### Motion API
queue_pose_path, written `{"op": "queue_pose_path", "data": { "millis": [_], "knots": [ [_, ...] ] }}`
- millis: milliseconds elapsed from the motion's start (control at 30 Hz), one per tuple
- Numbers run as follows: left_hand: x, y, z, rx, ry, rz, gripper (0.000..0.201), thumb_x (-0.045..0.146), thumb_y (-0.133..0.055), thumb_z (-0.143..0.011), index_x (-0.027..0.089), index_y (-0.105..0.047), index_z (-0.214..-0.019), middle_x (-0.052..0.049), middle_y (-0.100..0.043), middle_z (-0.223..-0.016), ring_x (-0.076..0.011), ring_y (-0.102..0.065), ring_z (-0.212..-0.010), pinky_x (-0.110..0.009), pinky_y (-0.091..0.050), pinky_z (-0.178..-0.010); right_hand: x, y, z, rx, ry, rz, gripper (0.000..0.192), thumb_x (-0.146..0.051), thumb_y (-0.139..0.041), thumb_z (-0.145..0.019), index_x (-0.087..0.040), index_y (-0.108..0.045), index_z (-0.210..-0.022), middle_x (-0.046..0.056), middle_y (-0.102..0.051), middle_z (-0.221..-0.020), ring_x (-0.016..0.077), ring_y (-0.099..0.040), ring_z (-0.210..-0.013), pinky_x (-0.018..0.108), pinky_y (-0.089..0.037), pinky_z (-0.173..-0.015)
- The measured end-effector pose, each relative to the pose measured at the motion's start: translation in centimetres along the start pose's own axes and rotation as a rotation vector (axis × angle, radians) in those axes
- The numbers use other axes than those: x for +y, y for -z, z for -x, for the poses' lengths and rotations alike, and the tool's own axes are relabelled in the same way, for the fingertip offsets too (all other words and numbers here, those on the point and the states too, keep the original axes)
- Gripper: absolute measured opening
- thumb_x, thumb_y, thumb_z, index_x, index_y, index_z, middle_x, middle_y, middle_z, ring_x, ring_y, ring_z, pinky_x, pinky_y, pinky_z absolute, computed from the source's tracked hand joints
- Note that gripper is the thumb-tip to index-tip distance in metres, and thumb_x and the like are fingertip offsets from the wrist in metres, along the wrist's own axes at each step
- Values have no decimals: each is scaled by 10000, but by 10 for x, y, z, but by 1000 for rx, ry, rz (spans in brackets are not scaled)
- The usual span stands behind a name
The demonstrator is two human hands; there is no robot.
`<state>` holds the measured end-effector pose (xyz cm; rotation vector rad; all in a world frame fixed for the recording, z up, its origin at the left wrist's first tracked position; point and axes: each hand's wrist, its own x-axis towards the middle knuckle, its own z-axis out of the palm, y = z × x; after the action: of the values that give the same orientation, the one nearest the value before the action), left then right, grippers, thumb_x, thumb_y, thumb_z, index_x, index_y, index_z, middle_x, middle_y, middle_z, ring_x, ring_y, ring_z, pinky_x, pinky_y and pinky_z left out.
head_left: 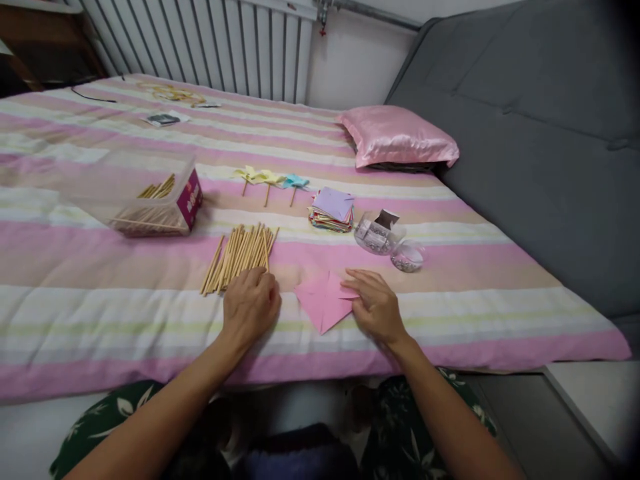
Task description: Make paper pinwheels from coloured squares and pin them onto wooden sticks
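1. Pink folded paper (324, 301) flat on striped bedsheet (450, 313), between both hands, near bed's front edge.
2. Right hand (376, 307) pressing fingertips on paper's right edge, palm down; not clenched, pinning rather than gripping.
3. Left hand (250, 303) loosely curled at near ends of wooden sticks (240, 257); whether a stick is held, cannot tell.
4. Paper likely light, thin, creasable, prone to sliding on cloth; best pinched at a corner or fold.
5. Sticks likely stiff, light, rollable; best picked mid-length.

Soft, even indoor light falls on my bed (100, 313) with only faint shadows, the view slightly blurred, its corners darkened and edges bent by the lens.
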<state>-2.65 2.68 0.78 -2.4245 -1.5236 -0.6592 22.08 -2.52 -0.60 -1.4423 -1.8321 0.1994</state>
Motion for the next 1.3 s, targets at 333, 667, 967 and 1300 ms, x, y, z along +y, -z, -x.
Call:
{"op": "queue_pose_path", "data": {
  "millis": [333,667,967,1300],
  "knots": [
    [16,1,5,118,-283,227,299,144,-449,-838,117,-573,-1109,-135,-617,-1141,-241,-549,-1066,-381,-435,-911,-18,-1,0,-116,52,83,449,-259,-373,-872,-154,-454,-1301,82,-465,-1363,211,-371,-1283,421,-294,-1058],
    [39,-22,30,-243,-539,205,686,512,-329,-891,56,-254,-1398,-155,-324,-1448,-239,-209,-1363,-412,-147,-1123,-19,-26,7,-443,107,320,631,-481,-275,-919,-100,-228,-1419,107,-206,-1495,215,-124,-1390,449,-177,-1119],
    [42,-22,30,-225,-422,196,676,540,-351,-872,94,-319,-1379,-164,-360,-1429,-260,-271,-1340,-437,-194,-1102,-19,-30,8,-407,66,331,641,-504,-287,-910,-124,-228,-1423,102,-204,-1497,233,-135,-1387,466,-167,-1119],
    [37,-19,26,-228,-266,136,636,537,-381,-860,117,-421,-1336,-164,-431,-1384,-303,-322,-1310,-462,-204,-1081,-17,-29,7,-318,13,253,621,-491,-332,-900,-126,-289,-1401,116,-298,-1464,251,-239,-1356,467,-209,-1107]
  ]
}}
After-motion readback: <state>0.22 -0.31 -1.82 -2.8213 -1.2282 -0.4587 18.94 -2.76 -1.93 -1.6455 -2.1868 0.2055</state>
